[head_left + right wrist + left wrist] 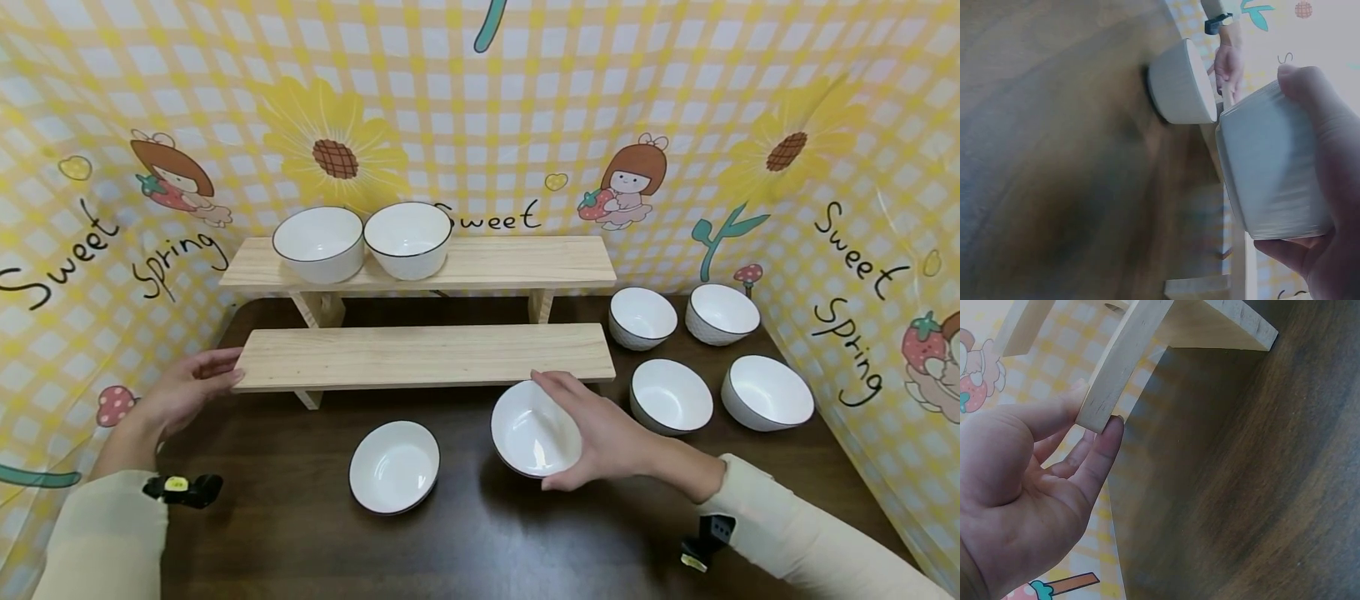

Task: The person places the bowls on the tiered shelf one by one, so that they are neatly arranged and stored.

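A white bowl with a thin dark rim [536,429] is held by my right hand [600,429], thumb on one side and fingers on the other. The right wrist view shows this bowl [1275,165] lifted off the table. At the far left, my left hand [187,387] pinches the end of the lower board of a two-tier wooden shelf [427,357]. In the left wrist view, the thumb and fingers of that hand [1041,475] lie on either side of the board's end [1119,375]. Another white bowl [394,467] stands on the table in front of the shelf.
Two white bowls [318,243] [408,240] sit side by side on the left half of the upper board [525,260]. Several more bowls [671,397] stand on the dark table [450,558] right of the shelf. Yellow checked cloth [480,125] encloses the back and sides.
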`<action>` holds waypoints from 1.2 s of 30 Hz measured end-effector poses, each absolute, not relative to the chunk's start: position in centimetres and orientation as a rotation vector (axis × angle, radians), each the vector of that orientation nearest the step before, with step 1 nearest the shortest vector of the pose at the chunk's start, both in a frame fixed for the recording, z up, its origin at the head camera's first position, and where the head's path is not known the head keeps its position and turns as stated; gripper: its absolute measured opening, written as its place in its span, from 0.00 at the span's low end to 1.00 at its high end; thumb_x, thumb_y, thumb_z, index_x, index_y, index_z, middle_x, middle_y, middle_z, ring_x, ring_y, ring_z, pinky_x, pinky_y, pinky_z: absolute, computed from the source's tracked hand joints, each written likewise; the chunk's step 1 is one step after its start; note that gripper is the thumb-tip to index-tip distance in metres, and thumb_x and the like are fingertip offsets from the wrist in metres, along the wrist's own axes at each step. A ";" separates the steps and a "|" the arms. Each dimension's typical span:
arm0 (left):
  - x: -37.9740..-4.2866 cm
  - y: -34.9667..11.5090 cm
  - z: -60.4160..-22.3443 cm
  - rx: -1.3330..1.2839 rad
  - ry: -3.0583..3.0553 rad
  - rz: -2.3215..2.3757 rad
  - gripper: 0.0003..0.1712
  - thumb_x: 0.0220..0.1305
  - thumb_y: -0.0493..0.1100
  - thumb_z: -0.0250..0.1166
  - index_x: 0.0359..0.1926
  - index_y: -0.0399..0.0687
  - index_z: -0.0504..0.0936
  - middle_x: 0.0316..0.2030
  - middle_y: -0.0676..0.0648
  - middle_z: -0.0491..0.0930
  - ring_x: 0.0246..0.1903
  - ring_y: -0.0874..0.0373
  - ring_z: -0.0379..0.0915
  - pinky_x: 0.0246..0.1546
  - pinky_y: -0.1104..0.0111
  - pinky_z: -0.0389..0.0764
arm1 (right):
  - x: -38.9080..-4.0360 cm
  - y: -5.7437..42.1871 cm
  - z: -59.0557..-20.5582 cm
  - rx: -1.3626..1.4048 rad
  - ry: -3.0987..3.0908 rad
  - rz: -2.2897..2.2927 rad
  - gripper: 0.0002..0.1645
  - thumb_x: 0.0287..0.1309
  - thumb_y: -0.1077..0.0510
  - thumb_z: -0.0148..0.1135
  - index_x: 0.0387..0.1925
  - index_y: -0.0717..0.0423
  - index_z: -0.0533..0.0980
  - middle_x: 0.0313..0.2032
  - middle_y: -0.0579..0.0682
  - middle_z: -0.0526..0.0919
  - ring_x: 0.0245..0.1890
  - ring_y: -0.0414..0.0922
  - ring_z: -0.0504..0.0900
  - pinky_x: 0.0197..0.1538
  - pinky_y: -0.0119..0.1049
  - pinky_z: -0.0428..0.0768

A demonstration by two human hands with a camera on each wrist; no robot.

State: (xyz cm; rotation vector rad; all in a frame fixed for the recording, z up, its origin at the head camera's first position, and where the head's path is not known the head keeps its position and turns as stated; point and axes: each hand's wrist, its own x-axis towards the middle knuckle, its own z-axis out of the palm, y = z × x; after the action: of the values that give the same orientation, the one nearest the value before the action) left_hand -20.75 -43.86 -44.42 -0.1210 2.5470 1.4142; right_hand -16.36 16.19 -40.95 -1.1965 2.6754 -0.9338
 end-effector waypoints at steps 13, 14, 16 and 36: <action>-20.9 -44.1 -44.5 -0.125 2.536 1.393 0.41 0.78 0.49 0.57 0.76 0.27 0.52 0.69 0.24 0.59 0.43 0.76 0.73 0.46 0.71 0.81 | -18.1 15.8 -38.6 -1.159 2.671 -0.984 0.73 0.34 0.41 0.86 0.78 0.58 0.56 0.69 0.54 0.65 0.60 0.51 0.74 0.56 0.49 0.80; -20.8 -44.1 -44.4 -0.127 2.535 1.391 0.41 0.78 0.50 0.57 0.76 0.27 0.52 0.69 0.24 0.59 0.43 0.76 0.73 0.46 0.71 0.81 | -18.2 15.8 -38.4 -1.156 2.672 -0.987 0.73 0.34 0.41 0.86 0.78 0.58 0.56 0.69 0.53 0.65 0.61 0.51 0.74 0.56 0.49 0.80; -20.8 -44.1 -44.4 -0.127 2.536 1.392 0.41 0.78 0.49 0.57 0.76 0.27 0.52 0.69 0.24 0.59 0.43 0.76 0.73 0.46 0.71 0.81 | -18.6 15.7 -38.1 -1.154 2.673 -0.990 0.73 0.34 0.41 0.86 0.78 0.59 0.56 0.69 0.53 0.65 0.61 0.51 0.73 0.58 0.50 0.79; -20.8 -44.1 -44.4 -0.129 2.539 1.400 0.41 0.77 0.48 0.58 0.76 0.27 0.53 0.68 0.24 0.60 0.43 0.76 0.73 0.47 0.71 0.81 | -22.1 15.1 -33.7 -1.106 2.691 -1.034 0.73 0.38 0.43 0.85 0.79 0.60 0.54 0.71 0.58 0.62 0.66 0.53 0.67 0.65 0.54 0.71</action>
State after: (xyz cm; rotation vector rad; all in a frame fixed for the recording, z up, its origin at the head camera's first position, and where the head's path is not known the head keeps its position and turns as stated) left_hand -20.79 -44.06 -44.41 -0.1286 2.5390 1.3997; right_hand -22.12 15.13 -33.72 -1.1059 2.6911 -1.0342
